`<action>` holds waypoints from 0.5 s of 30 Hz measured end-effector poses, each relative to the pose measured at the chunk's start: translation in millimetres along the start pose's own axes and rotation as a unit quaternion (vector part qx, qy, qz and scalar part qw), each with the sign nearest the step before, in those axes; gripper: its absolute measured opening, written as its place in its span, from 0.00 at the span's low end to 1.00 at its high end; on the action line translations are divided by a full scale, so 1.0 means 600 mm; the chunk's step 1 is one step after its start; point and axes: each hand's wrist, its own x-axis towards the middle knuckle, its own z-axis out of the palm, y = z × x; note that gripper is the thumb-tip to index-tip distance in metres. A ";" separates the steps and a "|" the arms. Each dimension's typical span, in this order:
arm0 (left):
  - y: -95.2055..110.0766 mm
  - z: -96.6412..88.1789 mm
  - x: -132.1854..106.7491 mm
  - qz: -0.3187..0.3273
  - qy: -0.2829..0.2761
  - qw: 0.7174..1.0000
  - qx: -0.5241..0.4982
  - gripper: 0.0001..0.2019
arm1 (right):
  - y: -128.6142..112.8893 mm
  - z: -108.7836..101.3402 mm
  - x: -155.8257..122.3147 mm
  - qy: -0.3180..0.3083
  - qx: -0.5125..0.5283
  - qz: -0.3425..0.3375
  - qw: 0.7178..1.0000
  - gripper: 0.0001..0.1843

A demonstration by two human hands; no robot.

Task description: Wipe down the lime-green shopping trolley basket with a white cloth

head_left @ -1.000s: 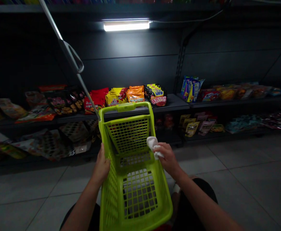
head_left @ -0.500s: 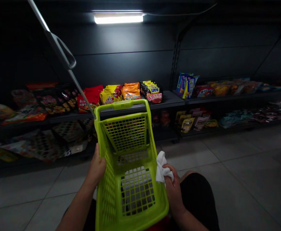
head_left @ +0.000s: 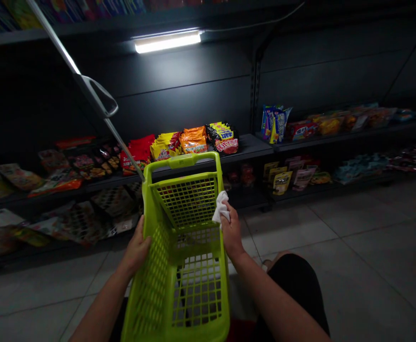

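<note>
The fingers (head_left: pixel 225 219) of the right hand (head_left: pixel 231 232) are closed around a white cloth (head_left: pixel 221 207), which sticks out above them, just beside the right rim of a lime-green plastic basket (head_left: pixel 179 285). The left hand (head_left: pixel 136 251) has its fingers (head_left: pixel 141 237) curled on the left rim of this basket, holding it. The basket is at lower middle of the frame, and its long metal handle (head_left: pixel 97 97) goes up to upper left. Behind it, snack packets (head_left: pixel 193 141) lie on dark shelves (head_left: pixel 247 147).

2 bare arms reaching forward, left forearm (head_left: pixel 101 299) angled up from the lower left, left hand (head_left: pixel 136 251) curled and gripping, right forearm (head_left: pixel 275 304) angled up from the lower right, right hand (head_left: pixel 231 231) raised, fingers bunched closed
</note>
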 end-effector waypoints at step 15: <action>0.199 0.136 -0.063 -0.039 -0.214 0.951 -0.221 0.36 | 0.012 -0.013 -0.106 -0.130 -0.047 -0.097 0.986 0.27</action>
